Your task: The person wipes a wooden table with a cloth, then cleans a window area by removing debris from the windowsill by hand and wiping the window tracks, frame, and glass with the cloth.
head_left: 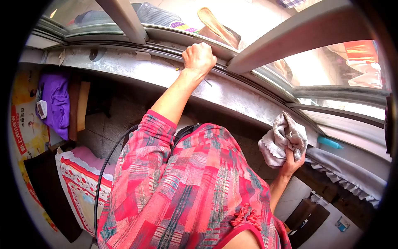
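Observation:
My left hand (199, 57) is closed at the window track (166, 53), knuckles up, by the lower edge of the window frame. What its fingers hold, if anything, is hidden. Off to the right, my right hand (293, 161) grips a crumpled greyish-white cloth (284, 139) from below, near the end of the stone sill (124, 64). The cloth is bunched above my fingers and does not touch the glass.
A purple cloth (56, 101) hangs at the left above a patterned red and white cover (81, 182). A turquoise object (330, 142) lies at the right by a frilled grey cloth (344, 170). Shoes (217, 27) show beyond the window. A black cable (99, 182) runs beside me.

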### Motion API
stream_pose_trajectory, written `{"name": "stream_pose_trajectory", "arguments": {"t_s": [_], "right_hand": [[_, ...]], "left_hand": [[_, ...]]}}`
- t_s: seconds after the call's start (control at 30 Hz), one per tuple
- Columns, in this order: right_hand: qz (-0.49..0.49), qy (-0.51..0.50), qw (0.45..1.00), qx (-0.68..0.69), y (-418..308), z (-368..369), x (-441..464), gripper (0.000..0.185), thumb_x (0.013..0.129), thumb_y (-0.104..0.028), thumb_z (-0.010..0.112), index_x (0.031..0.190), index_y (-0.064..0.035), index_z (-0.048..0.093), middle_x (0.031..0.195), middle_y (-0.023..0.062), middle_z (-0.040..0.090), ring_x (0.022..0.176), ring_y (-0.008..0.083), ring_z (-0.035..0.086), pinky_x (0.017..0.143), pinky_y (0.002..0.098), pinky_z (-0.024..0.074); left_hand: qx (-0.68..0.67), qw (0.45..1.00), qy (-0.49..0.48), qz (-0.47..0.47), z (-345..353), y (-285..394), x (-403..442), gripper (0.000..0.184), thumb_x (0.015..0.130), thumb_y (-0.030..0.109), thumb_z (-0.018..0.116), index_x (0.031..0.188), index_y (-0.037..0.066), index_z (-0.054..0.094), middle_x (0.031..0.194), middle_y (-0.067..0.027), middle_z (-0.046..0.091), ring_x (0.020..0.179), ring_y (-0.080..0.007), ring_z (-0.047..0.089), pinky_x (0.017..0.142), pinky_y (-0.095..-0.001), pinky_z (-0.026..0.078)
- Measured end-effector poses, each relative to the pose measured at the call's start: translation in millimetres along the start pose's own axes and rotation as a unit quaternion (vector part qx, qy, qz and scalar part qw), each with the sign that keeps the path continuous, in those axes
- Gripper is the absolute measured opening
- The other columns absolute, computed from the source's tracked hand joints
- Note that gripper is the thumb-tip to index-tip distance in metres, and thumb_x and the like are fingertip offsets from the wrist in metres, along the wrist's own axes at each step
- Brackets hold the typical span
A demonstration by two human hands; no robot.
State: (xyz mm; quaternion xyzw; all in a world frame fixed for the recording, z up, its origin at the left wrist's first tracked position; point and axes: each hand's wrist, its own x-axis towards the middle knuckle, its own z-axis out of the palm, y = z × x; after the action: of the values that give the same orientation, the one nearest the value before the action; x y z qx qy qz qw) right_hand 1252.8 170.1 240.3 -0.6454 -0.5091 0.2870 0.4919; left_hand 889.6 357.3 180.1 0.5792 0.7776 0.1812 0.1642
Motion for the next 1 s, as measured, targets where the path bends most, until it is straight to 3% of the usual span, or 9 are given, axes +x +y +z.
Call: {"name": "stream_pose_trajectory", "arguments": {"t_s": [0.07,0.13,0.2,0.3,0.53,0.7,0.73,0.87,1.0], "right_hand": [[-0.007,-0.007,1.000,-0.002,1,2,1,0.044,0.075,0.005,0.066,0.117,0.0053,0.056,0.109,0.0090,0.062,0.099,0.0157,0.058,0.091,0.0284,0.0434],[-0.014,-0.005,1.000,0.002,-1,5,2,0.043,0.075,0.005,0.065,0.117,0.0055,0.056,0.108,0.0090,0.062,0.099,0.0158,0.058,0.091,0.0283,0.0435],[-0.016,-0.004,1.000,0.009,-4,7,-2,0.041,0.075,0.004,0.065,0.116,0.0056,0.056,0.107,0.0089,0.063,0.098,0.0159,0.059,0.090,0.0282,0.0442],[-0.021,0.000,1.000,0.008,-4,12,-3,0.040,0.076,0.005,0.065,0.115,0.0056,0.057,0.106,0.0088,0.063,0.097,0.0157,0.059,0.089,0.0281,0.0445],[-0.009,0.011,1.000,0.013,-7,19,-10,0.037,0.076,0.005,0.065,0.112,0.0038,0.058,0.105,0.0075,0.063,0.095,0.0147,0.059,0.088,0.0274,0.0446],[-0.014,0.022,1.000,0.004,-7,14,-14,0.036,0.075,0.005,0.065,0.110,0.0023,0.060,0.103,0.0065,0.063,0.094,0.0146,0.059,0.088,0.0272,0.0443],[-0.011,0.027,1.000,0.008,-6,13,-15,0.036,0.075,0.005,0.065,0.111,0.0024,0.060,0.103,0.0067,0.063,0.094,0.0148,0.059,0.088,0.0273,0.0441],[-0.003,0.046,0.999,0.011,-5,12,-23,0.038,0.075,0.005,0.065,0.113,0.0026,0.059,0.105,0.0070,0.062,0.095,0.0152,0.058,0.090,0.0282,0.0437],[0.007,0.057,0.998,0.019,-4,10,-30,0.038,0.075,0.004,0.064,0.113,0.0029,0.058,0.106,0.0071,0.062,0.096,0.0154,0.058,0.090,0.0286,0.0434]], "left_hand": [[-0.055,0.998,-0.013,0.002,-6,-2,-2,0.021,0.071,0.019,0.061,0.079,0.003,0.071,0.081,-0.0198,0.068,0.081,-0.0371,0.067,0.075,-0.0440,0.053],[-0.281,0.959,0.026,0.007,-1,-24,-2,0.023,0.076,0.024,0.065,0.076,0.001,0.070,0.074,-0.0130,0.068,0.072,-0.0248,0.067,0.069,-0.0359,0.053],[-0.482,0.875,-0.012,-0.040,-7,-47,-3,0.026,0.086,0.025,0.064,0.080,0.000,0.066,0.075,-0.0057,0.067,0.067,-0.0106,0.062,0.063,-0.0247,0.051],[-0.668,0.729,-0.137,-0.057,-37,-53,-26,0.016,0.089,0.019,0.062,0.092,0.004,0.060,0.095,-0.0107,0.067,0.080,-0.0149,0.066,0.066,-0.0227,0.053],[-0.565,0.784,-0.258,-0.019,-12,-35,-33,0.040,0.083,0.015,0.068,0.117,-0.003,0.056,0.091,-0.0093,0.067,0.075,-0.0104,0.063,0.056,-0.0181,0.045],[-0.329,0.917,-0.133,0.182,-2,-20,-25,0.017,0.079,0.010,0.066,0.096,0.005,0.070,0.079,-0.0046,0.063,0.070,-0.0123,0.060,0.060,-0.0278,0.047],[-0.263,0.916,-0.078,0.291,-2,-19,-22,0.016,0.077,0.008,0.066,0.092,0.006,0.071,0.074,-0.0053,0.061,0.067,-0.0153,0.059,0.061,-0.0307,0.047],[-0.177,0.907,-0.115,0.363,2,-22,1,0.019,0.073,0.008,0.061,0.089,0.009,0.071,0.074,-0.0115,0.058,0.077,-0.0295,0.060,0.072,-0.0378,0.049],[-0.102,0.877,-0.098,0.460,7,-22,14,0.022,0.073,0.004,0.062,0.094,0.007,0.071,0.071,-0.0111,0.055,0.070,-0.0288,0.057,0.066,-0.0374,0.047]]}}
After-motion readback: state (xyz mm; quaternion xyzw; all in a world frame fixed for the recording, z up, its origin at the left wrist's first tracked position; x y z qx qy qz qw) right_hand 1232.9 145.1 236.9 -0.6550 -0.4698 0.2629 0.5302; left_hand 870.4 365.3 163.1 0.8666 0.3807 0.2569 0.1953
